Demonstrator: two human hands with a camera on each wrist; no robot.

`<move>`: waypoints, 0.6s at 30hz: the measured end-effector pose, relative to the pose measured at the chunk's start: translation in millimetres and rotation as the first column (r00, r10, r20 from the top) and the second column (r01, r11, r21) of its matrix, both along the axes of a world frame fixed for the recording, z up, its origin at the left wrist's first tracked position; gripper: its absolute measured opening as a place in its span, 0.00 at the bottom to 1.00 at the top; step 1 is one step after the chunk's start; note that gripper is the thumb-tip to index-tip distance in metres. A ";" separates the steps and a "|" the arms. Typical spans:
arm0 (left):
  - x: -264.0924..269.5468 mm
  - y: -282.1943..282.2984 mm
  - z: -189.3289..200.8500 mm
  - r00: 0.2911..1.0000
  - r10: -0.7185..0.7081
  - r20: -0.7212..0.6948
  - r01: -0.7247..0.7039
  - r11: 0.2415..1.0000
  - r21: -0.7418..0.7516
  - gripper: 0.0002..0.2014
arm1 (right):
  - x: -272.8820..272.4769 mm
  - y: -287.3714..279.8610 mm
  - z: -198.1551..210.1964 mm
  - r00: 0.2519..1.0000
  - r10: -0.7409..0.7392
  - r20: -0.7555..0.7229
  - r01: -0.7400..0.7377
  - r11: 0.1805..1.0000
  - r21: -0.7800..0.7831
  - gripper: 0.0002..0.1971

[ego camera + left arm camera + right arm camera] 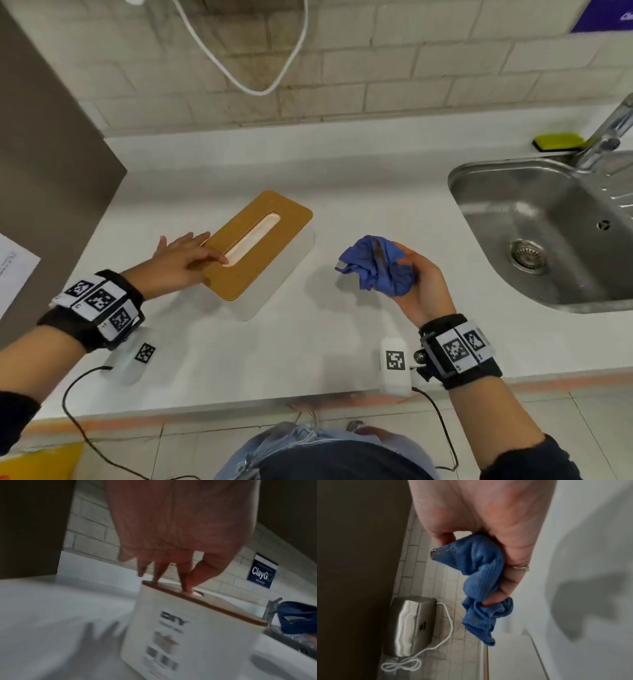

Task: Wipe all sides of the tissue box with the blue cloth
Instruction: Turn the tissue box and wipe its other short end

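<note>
White and bare around the work, the surface (239,342) runs from a grey panel on the left to a steel sink (534,240) on the right, with a brick wall behind. The box (260,246) stands upright near the middle of it, set at an angle, its brown slotted lid facing up and its white sides free all round.

The left hand (178,260) lies over the near-left corner of the lid, fingers straight. One fingertip (187,588) touches the end of the slot and another rests on the lid's edge. That grip is released: the fingers rest on top and do not curl round the box. I judge this hand is there to steady the box so it will not slide or tip when rubbed.

The right hand (421,284) is raised off the surface, well apart from the box on its right, palm turned up. Its grip is clenched on the cloth (376,267), which is bunched into a wad with a loose corner hanging out. Bunching probably gives a firm pad to press with.

No side is being wiped yet, as the cloth touches nothing. The lid looks the easiest face to start on, though the left hand covers part of it and would have to shift.
</note>
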State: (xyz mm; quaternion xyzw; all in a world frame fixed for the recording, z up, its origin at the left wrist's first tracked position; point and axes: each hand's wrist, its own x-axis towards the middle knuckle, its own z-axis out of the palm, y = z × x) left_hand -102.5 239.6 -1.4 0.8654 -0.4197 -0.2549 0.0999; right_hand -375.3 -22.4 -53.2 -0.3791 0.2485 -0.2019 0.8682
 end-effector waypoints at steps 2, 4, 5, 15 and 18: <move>-11.9 -2.8 -7.1 0.987 0.156 0.026 -0.156 0.987 -0.028 0.25 | 2.2 5.4 3.6 0.990 0.070 0.120 -0.084 0.990 0.115 0.33; -28.3 -10.2 -19.0 0.968 0.233 0.092 -0.225 0.970 -0.090 0.41 | 7.6 10.8 6.1 0.968 0.146 0.206 -0.167 0.982 0.088 0.28; -36.6 -15.3 -23.7 0.956 0.268 0.122 -0.252 0.959 -0.129 0.46 | 12.4 14.9 8.0 0.966 0.180 0.186 -0.182 0.983 -0.007 0.24; -40.0 -39.5 -37.8 0.900 0.383 0.210 -0.347 0.918 -0.192 0.57 | -32.7 -44.7 -20.2 0.720 -0.598 -0.352 0.011 0.517 -0.856 0.23; -33.1 -40.0 -39.6 0.915 0.334 0.225 -0.299 0.938 -0.174 0.55 | -62.1 -73.1 -34.7 0.462 -0.645 -0.608 -0.498 0.379 -0.780 0.22</move>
